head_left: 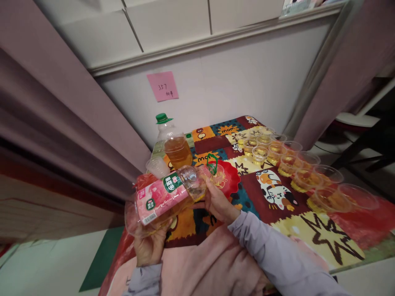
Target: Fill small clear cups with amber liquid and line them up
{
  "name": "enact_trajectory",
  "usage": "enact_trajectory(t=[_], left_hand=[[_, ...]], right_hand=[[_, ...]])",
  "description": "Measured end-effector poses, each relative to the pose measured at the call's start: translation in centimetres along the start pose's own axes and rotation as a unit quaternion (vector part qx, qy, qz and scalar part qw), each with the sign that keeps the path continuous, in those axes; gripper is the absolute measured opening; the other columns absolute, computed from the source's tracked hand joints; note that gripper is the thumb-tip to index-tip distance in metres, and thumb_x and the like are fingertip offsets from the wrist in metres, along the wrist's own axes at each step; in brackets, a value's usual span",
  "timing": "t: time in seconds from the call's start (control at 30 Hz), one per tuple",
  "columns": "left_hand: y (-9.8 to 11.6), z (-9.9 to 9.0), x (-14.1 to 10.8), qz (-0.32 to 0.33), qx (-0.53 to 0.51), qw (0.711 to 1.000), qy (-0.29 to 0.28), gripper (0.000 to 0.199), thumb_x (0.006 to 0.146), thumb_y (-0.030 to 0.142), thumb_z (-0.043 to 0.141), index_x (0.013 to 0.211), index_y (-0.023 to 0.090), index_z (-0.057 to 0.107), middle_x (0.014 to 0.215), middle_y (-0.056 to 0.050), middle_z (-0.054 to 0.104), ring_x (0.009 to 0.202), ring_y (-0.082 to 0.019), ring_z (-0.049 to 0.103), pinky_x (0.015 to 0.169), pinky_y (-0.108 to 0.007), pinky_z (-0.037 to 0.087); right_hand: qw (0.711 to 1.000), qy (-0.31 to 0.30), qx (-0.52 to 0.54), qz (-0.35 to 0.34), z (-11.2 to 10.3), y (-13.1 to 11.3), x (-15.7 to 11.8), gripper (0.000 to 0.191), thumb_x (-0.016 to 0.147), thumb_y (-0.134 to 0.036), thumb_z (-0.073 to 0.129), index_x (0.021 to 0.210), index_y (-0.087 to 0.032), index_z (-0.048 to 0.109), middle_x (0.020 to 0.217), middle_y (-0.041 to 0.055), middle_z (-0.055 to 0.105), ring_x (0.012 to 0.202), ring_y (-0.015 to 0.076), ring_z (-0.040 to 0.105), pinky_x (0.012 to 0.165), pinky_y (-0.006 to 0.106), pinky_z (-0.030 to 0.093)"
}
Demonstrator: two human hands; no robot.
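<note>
A large clear juice bottle (168,193) with a pink label lies tilted nearly on its side, its neck pointing right. My left hand (152,243) supports it from below near the base. Around the shoulder and neck, my right hand (218,202) grips it. A green carrying handle (212,163) rings the neck, and some yellowish liquid shows along the lower side. Behind the neck lies a red scalloped plate (232,177). I cannot make out whether liquid is leaving the mouth. Several clear cups (288,165) of yellow liquid stand in rows to the right.
Another bottle (177,150) with amber liquid and a green cap (163,118) stands at the back left. Beside it is a stack of clear plastic cups (158,167). A patterned mat (273,191) covers the table. A pink note (163,87) hangs on the white wall.
</note>
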State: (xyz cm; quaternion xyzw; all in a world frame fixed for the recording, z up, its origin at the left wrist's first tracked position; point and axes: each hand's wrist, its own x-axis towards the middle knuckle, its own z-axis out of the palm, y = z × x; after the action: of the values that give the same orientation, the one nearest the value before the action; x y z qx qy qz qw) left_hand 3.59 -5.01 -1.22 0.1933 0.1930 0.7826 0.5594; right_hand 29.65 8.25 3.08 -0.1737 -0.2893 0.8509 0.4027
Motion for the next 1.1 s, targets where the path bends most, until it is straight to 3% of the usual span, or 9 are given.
enact_trajectory(t=[0.67, 0.93, 1.1], left_hand=[[0.03, 0.17, -0.06, 0.003, -0.009, 1.000, 0.018, 0.062, 0.111, 0.025, 0.053, 0.170, 0.040, 0.058, 0.155, -0.012, 0.077, 0.132, -0.039, 0.081, 0.097, -0.062, 0.071], [0.03, 0.76, 0.00, -0.001, -0.011, 1.000, -0.028, 0.058, 0.113, 0.025, 0.052, 0.169, 0.038, 0.060, 0.157, -0.013, 0.075, 0.136, -0.040, 0.078, 0.100, -0.064, 0.070], [0.11, 0.20, -0.01, 0.002, -0.027, 1.000, 0.006, 0.068, 0.111, 0.023, 0.052, 0.177, 0.040, 0.049, 0.159, -0.014, 0.073, 0.135, -0.041, 0.079, 0.097, -0.066, 0.070]], right_hand=[[1.000, 0.005, -0.002, 0.014, 0.43, -0.41, -0.20, 0.050, 0.115, -0.070, 0.055, 0.148, -0.034, 0.065, 0.134, 0.0063, 0.085, 0.107, 0.0248, 0.087, 0.084, 0.042, 0.076], [1.000, 0.004, -0.004, 0.013, 0.51, -0.47, -0.28, 0.052, 0.115, -0.070, 0.054, 0.150, -0.034, 0.065, 0.135, 0.0063, 0.085, 0.106, 0.0239, 0.087, 0.082, 0.040, 0.076], [1.000, 0.003, -0.006, 0.010, 0.56, -0.60, -0.33, 0.053, 0.115, -0.071, 0.054, 0.152, -0.035, 0.065, 0.136, 0.0066, 0.084, 0.108, 0.0253, 0.087, 0.085, 0.043, 0.076]])
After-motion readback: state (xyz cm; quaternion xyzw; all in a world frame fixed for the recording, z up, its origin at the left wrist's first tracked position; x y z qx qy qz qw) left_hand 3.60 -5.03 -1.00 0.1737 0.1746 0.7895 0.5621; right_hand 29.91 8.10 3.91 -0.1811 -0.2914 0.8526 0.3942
